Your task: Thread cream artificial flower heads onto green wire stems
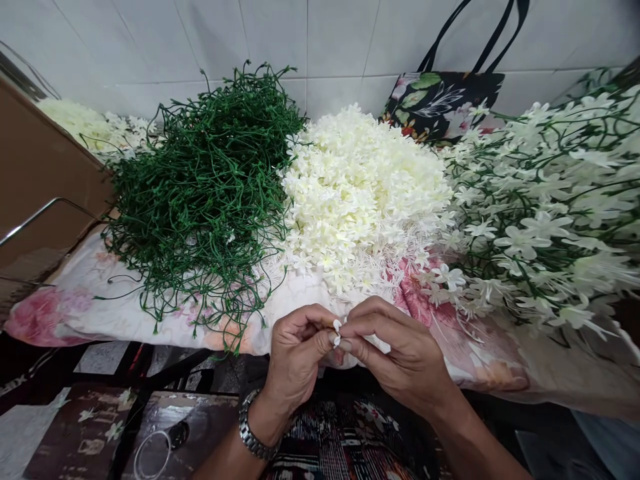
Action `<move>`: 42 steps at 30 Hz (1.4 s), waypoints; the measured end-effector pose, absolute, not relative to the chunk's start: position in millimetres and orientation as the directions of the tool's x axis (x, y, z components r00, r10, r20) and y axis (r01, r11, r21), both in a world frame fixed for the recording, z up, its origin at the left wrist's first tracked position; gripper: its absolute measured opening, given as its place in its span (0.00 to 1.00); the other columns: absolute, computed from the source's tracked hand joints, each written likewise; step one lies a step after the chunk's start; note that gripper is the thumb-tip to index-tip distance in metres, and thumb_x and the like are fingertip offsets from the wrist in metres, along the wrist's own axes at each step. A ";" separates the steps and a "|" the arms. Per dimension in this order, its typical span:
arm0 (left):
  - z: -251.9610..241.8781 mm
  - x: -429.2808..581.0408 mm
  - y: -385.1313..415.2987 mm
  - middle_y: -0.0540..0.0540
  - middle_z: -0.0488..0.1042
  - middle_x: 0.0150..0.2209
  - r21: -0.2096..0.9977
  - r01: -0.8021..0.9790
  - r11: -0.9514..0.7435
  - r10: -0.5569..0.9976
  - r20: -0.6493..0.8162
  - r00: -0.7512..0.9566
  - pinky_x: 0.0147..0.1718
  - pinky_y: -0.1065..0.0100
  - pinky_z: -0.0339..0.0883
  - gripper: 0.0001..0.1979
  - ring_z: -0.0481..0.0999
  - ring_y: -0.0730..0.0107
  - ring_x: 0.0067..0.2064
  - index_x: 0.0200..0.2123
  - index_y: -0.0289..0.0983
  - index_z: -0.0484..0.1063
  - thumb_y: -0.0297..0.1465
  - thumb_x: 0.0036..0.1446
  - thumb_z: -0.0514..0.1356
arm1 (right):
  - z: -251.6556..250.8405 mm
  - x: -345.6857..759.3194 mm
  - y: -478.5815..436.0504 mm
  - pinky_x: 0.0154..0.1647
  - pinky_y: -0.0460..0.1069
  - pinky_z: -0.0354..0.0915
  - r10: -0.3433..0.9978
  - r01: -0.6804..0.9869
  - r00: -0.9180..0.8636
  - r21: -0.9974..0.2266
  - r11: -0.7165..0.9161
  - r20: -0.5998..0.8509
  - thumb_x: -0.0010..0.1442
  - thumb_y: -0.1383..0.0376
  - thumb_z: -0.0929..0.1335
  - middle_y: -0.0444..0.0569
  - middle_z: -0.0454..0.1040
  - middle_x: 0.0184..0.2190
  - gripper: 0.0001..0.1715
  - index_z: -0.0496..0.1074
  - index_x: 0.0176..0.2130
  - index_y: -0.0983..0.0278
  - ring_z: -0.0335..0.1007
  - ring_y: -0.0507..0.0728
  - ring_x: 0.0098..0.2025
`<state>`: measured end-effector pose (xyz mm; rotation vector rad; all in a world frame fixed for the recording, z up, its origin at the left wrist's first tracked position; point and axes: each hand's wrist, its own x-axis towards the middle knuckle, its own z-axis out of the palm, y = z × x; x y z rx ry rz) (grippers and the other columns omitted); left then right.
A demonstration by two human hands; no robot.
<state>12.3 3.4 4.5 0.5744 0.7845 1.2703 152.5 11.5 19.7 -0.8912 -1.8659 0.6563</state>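
Our left hand (299,350) and right hand (406,347) are pinching a small white piece (337,327)

Closest to the camera, we are bringing both hands together over our patterned clothing (345,440), and we are wearing a metal wristwatch (253,427) on the left wrist. We are keeping a narrow grip on each side: left thumb and forefinger are pressing at the white piece, and right thumb and forefinger are meeting them there, nearly touching. That piece is sitting between the fingertips, just above the near edge of a floral cloth (45,317); our fingers are partly hiding it.

Beyond our hands, we are facing a heap of white blossoms (365,187) on the cloth. Left of it, touching its edge, a tangle of green stems (210,160) is spreading, some ends hanging over the cloth's near edge. On the right, stems bearing white flowers (535,233) are lying in a loose mass. Behind, a black flowered bag (445,100) is standing against the tiled wall (270,40). At far left we are seeing a brown box (45,147), with more pale blossoms (75,120) showing behind it.
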 end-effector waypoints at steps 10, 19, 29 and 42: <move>3.9 12.7 -0.4 0.52 0.71 0.18 0.798 -0.580 0.163 0.986 -0.157 0.061 0.19 0.78 0.64 0.05 0.68 0.79 0.18 0.23 0.35 0.75 0.28 0.42 0.69 | 16.5 151.1 3.3 0.30 0.44 0.65 0.783 0.423 -0.300 -0.660 0.621 0.545 0.57 0.76 0.65 0.46 0.68 0.27 0.06 0.68 0.33 0.66 0.66 0.49 0.30; 4.5 14.4 -3.9 0.53 0.69 0.20 0.893 -0.448 0.044 0.995 -0.081 -0.062 0.19 0.77 0.59 0.04 0.64 0.79 0.21 0.22 0.35 0.72 0.24 0.45 0.63 | 12.8 153.5 5.3 0.35 0.46 0.67 0.814 0.501 -0.328 -0.642 0.580 0.479 0.59 0.63 0.65 0.49 0.69 0.33 0.15 0.64 0.46 0.64 0.68 0.52 0.34; 6.3 6.8 -4.8 0.50 0.69 0.22 0.982 -0.152 -0.110 0.992 0.098 -0.083 0.22 0.74 0.62 0.05 0.67 0.76 0.23 0.24 0.34 0.71 0.22 0.50 0.58 | 9.1 146.0 11.6 0.28 0.42 0.64 0.766 0.537 -0.395 -0.549 0.640 0.507 0.61 0.69 0.62 0.45 0.71 0.28 0.03 0.65 0.37 0.62 0.70 0.49 0.27; 3.0 -68.0 -10.5 0.45 0.69 0.24 0.057 0.998 -0.005 0.882 0.470 -0.022 0.31 0.60 0.56 0.10 0.65 0.61 0.30 0.25 0.35 0.70 0.19 0.52 0.53 | 4.4 150.0 14.2 0.28 0.43 0.64 0.757 0.597 -0.334 -0.496 0.631 0.562 0.59 0.70 0.63 0.45 0.70 0.26 0.04 0.64 0.32 0.63 0.69 0.49 0.26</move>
